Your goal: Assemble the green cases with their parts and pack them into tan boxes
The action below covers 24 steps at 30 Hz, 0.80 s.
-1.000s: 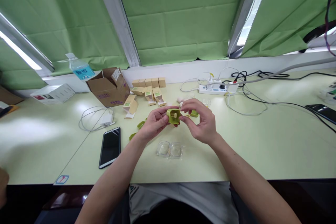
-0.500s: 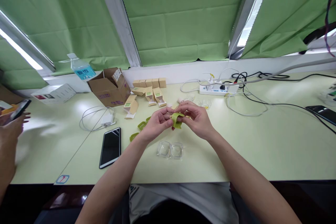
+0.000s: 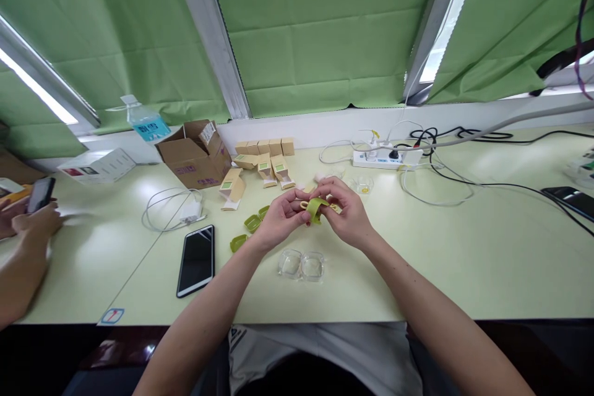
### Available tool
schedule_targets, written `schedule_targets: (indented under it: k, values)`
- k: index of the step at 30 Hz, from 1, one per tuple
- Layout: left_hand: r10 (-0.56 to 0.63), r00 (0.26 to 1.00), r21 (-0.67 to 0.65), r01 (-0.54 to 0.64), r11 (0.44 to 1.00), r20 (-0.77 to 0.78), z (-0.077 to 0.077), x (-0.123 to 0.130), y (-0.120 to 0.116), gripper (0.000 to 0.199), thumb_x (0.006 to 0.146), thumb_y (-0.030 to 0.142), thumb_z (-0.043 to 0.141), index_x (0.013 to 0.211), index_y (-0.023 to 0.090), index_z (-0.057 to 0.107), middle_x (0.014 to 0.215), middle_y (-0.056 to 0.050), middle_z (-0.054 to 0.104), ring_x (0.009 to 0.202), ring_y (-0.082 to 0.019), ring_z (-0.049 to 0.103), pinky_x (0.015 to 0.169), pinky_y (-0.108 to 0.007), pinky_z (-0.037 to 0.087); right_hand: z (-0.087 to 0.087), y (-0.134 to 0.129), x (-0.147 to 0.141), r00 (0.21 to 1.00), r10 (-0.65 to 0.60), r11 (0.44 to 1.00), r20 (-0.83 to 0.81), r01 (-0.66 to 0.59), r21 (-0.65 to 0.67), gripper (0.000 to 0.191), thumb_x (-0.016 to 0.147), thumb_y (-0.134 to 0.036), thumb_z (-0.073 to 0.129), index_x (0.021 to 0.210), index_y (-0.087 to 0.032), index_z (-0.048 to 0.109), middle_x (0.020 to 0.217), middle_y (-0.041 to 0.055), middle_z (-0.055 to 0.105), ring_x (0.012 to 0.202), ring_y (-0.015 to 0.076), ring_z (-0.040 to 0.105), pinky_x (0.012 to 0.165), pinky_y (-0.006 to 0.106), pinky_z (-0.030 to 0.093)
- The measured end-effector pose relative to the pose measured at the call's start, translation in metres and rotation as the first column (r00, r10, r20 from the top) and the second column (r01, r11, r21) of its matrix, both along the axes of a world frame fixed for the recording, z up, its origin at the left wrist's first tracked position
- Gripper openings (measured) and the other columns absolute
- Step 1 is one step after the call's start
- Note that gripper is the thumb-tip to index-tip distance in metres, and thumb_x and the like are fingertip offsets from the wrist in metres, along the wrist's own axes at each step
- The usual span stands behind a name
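Both of the person's hands meet above the tabletop (image 3: 440, 260), holding one green piece (image 3: 316, 208) between them. The left hand (image 3: 284, 218) has its fingers closed on the left side of it, where a cream-coloured loop (image 3: 304, 205) sticks out; the right hand (image 3: 347, 211) grips the opposite side with thumb and fingers, and partly covers it. Beside the left hand, three hollow green parts (image 3: 239, 242) lie in a slanting row, the farthest partly hidden by the hand. Nearer the person, two clear containers (image 3: 312, 266) sit side by side, and a dark-screened phone (image 3: 195, 260) lies left of them, near the left forearm. Beyond the hands stand a row of small closed boxes (image 3: 264, 146) and several opened cartons (image 3: 232, 189), next to an open cardboard box (image 3: 195, 161). A white charger (image 3: 189, 211) with its cable lies in front of that box. Past the right hand are a clear item (image 3: 362, 184) and, farther back, a white power strip (image 3: 380, 159) with plugs in it. At the far left, a co-worker's hands (image 3: 39, 221) hold another phone (image 3: 41, 195).
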<state>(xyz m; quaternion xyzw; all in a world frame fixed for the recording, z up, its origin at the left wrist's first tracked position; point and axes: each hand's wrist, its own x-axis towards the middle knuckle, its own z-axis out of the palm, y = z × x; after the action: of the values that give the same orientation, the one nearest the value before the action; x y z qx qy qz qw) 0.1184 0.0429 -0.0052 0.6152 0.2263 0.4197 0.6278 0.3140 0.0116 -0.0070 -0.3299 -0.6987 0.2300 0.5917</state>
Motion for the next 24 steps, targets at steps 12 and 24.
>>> schedule_targets:
  k: [12,24]
  values:
    - [0.088,0.939,-0.139,-0.043,0.989,0.332,0.007,-0.007,0.008,0.040,0.083,0.038,0.091,0.108,0.014,0.071,0.110,-0.017,0.081,0.088,-0.022,0.078,0.080,-0.031,0.061,0.008,-0.006,-0.005,0.992,-0.088,0.993,-0.085,0.081,-0.081,0.031,0.094,-0.030,0.073,0.124,-0.027,0.066,0.109,0.0040,0.071,0.089,0.0168,0.068,0.068,0.028,0.057]
    - [0.484,0.697,-0.421,-0.279,0.863,0.530,0.016,-0.026,0.031,0.021,0.098,0.026,0.061,0.105,0.013,0.076,0.111,-0.017,0.082,0.088,-0.019,0.078,0.086,-0.031,0.064,0.003,0.039,0.042,0.605,-0.475,0.756,0.639,0.652,-0.057,0.019,0.096,-0.027,0.064,0.109,-0.024,0.078,0.105,0.0074,0.081,0.096,0.0273,0.068,0.083,0.040,0.048]
